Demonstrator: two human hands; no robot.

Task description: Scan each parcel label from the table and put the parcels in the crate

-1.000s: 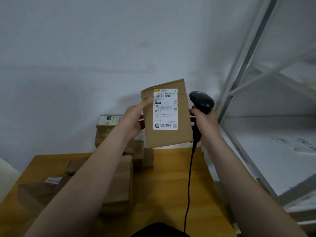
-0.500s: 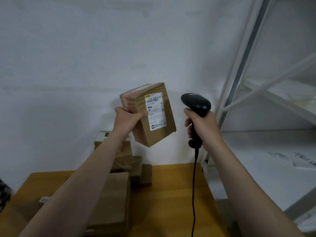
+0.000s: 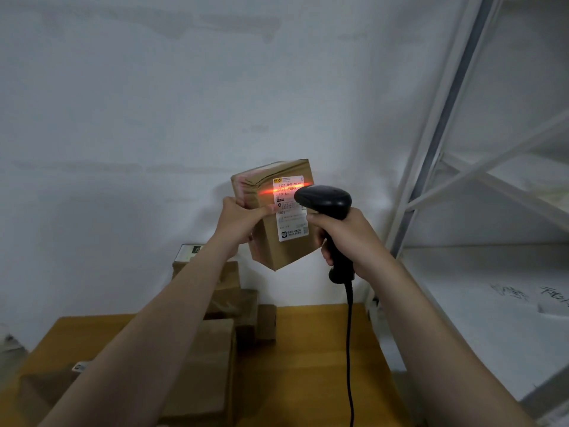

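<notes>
My left hand [image 3: 243, 218] grips a brown cardboard parcel [image 3: 271, 241] held up in front of the wall, its white label [image 3: 291, 221] turned toward me. My right hand [image 3: 345, 238] holds a black corded barcode scanner [image 3: 326, 200] by its handle, its head close against the label's right side. A red scan line glows across the barcode at the top of the label. No crate is in view.
Several more cardboard parcels [image 3: 212, 365] lie stacked on the wooden table [image 3: 311, 359] below, toward its left and back. The scanner's black cable [image 3: 349, 349] hangs down over the table. A white metal shelf frame [image 3: 446, 143] stands at the right.
The scanner has moved left up to the parcel and its red beam now lights the barcode. The parcel has shifted slightly right toward the scanner.
</notes>
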